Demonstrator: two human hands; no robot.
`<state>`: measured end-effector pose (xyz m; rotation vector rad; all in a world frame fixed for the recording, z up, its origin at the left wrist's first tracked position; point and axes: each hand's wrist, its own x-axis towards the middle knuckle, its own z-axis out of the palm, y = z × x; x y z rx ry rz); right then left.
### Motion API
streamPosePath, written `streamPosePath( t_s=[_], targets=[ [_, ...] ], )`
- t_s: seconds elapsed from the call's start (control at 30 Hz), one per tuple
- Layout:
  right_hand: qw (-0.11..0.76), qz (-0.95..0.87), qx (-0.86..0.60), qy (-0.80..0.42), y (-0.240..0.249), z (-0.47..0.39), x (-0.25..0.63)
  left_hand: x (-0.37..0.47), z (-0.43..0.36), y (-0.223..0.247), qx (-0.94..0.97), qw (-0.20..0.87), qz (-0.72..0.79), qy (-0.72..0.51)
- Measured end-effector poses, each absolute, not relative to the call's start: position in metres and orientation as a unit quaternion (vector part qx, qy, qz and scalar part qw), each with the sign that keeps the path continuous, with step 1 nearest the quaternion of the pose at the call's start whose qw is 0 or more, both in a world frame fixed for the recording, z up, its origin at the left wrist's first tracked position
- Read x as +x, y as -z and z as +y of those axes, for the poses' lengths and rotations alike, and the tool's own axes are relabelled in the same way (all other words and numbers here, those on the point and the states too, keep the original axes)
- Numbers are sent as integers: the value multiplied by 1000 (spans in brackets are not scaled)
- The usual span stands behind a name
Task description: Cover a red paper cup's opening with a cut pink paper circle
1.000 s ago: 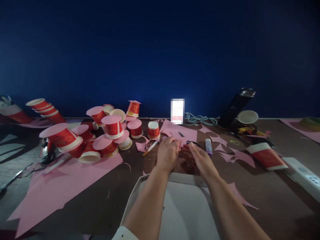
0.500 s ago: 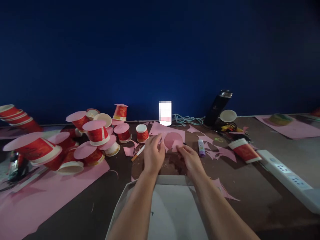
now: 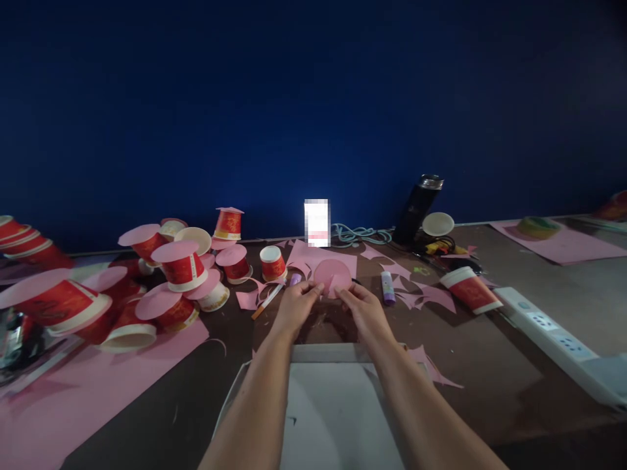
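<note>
We had the pink disc (image 3: 332,267) up between our two hands, over the middle of the worktop (image 3: 494,385). Our left hand (image 3: 298,303) had its grip pinched on the disc's lower left edge, thumb against fingers. Our right hand (image 3: 361,304) had its grip pinched at the lower right, where a lighter pink flap (image 3: 339,282) crossed the disc (we could not tell whether it was a fold or a separate piece). A pink sheet (image 3: 300,253) lay behind the disc. Near our left hand lay a slim white-and-orange stick (image 3: 268,299), with a small red cup (image 3: 273,264) standing just past it. Near our right hand we had a white-and-purple tube (image 3: 387,288), and beyond it some pink scraps (image 3: 434,297). Farther left, cups topped with pink discs (image 3: 181,269) crowded together; farther right, a red-and-white cup (image 3: 471,290) lay beside a power strip (image 3: 551,336).
</note>
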<state>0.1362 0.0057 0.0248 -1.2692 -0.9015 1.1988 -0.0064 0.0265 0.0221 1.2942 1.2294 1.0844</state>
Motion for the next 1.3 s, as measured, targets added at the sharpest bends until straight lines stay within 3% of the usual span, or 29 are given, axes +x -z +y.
streamPosePath(
  t_s=[0.1, 0.57, 1.3],
  targets=[
    [558, -365, -526, -527, -25, 5, 135, -5, 26, -18, 482, 563, 492, -456],
    [579, -301, -480, -587, -18, 6, 133, -1, 25, -19, 396, 652, 478, -437],
    [574, -350, -518, -529, -12, 8, 135, -1, 22, -20, 401, 659, 466, -434]
  ],
)
